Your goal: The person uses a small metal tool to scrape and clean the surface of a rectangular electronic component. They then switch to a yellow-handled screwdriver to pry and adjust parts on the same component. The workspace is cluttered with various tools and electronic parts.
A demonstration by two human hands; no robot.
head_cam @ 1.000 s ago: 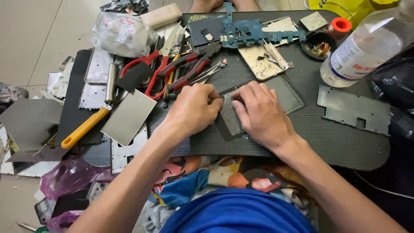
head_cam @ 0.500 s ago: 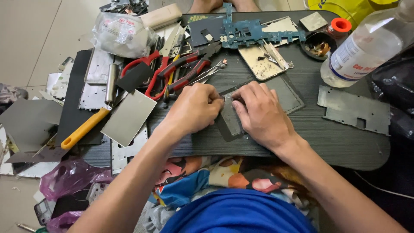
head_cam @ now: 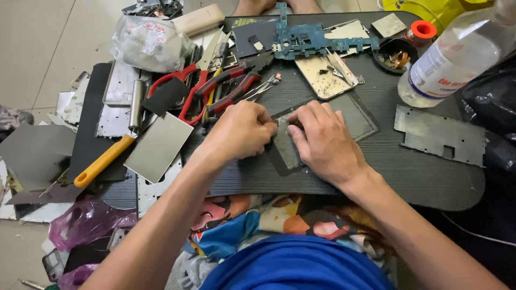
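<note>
Left hand (head_cam: 242, 131) curled into a loose fist, fingertips pressed on the near edge of a small grey flat panel (head_cam: 287, 147). Right hand (head_cam: 322, 139) lies flat over the panel's other side, fingers (head_cam: 301, 121) bent and pinching its upper edge. Panel sits directly under both sets of fingertips, on the dark ribbed mat (head_cam: 376, 166). Just beyond the left knuckles: red-handled pliers (head_cam: 215, 88). Beyond the right fingers: a gold metal plate (head_cam: 322, 78). Well right of them: a clear plastic bottle (head_cam: 457, 59).

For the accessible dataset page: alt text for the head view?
Two bare hands, left hand and right hand, press on a flat dark panel on a ribbed black mat. Red-handled pliers, a blue circuit board and a clear bottle surround them.
</note>
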